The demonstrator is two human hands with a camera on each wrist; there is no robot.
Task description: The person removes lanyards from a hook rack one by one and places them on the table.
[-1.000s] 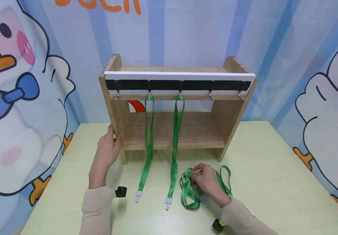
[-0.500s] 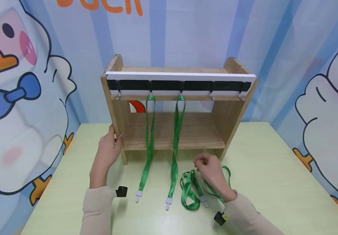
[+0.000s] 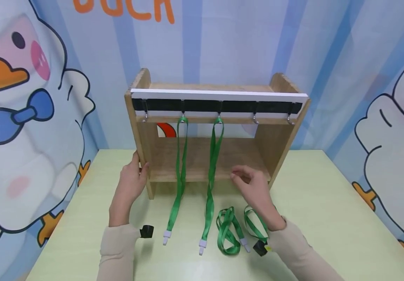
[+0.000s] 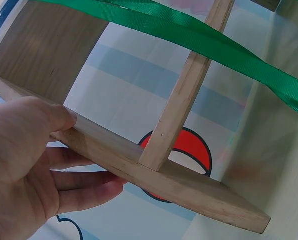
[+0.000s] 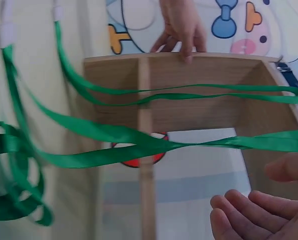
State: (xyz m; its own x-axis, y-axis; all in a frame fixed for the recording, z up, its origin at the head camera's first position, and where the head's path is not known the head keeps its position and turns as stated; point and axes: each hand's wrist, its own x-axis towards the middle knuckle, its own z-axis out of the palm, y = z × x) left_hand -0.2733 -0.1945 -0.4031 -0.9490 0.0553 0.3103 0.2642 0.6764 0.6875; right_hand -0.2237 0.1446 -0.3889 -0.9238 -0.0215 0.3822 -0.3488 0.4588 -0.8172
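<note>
My left hand [image 3: 131, 179] grips the left side panel of a small wooden shelf [image 3: 138, 136], thumb on the inner face and fingers outside, as the left wrist view shows. My right hand [image 3: 254, 189] hovers before the lower board with fingers loosely bent; in the right wrist view the thumb stands apart from the fingers with nothing between. Two green lanyards hang from hooks: one at left [image 3: 180, 175], the other near the middle [image 3: 211, 175]. Below my right hand lie a folded green lanyard [image 3: 238, 227] and another looped one [image 3: 258, 235], partly hidden by my wrist.
A black strip [image 3: 237, 106] on a white rail crosses the shelf's top front and carries several metal hooks; the one at far left [image 3: 145, 116] and two at right bear nothing. The pale table [image 3: 328, 203] extends around the shelf. A printed curtain [image 3: 237, 43] stands behind.
My right hand has left the folded lanyard and risen up and away toward the shelf, holding nothing. My left hand keeps its grip on the side panel. The head view has shifted slightly.
</note>
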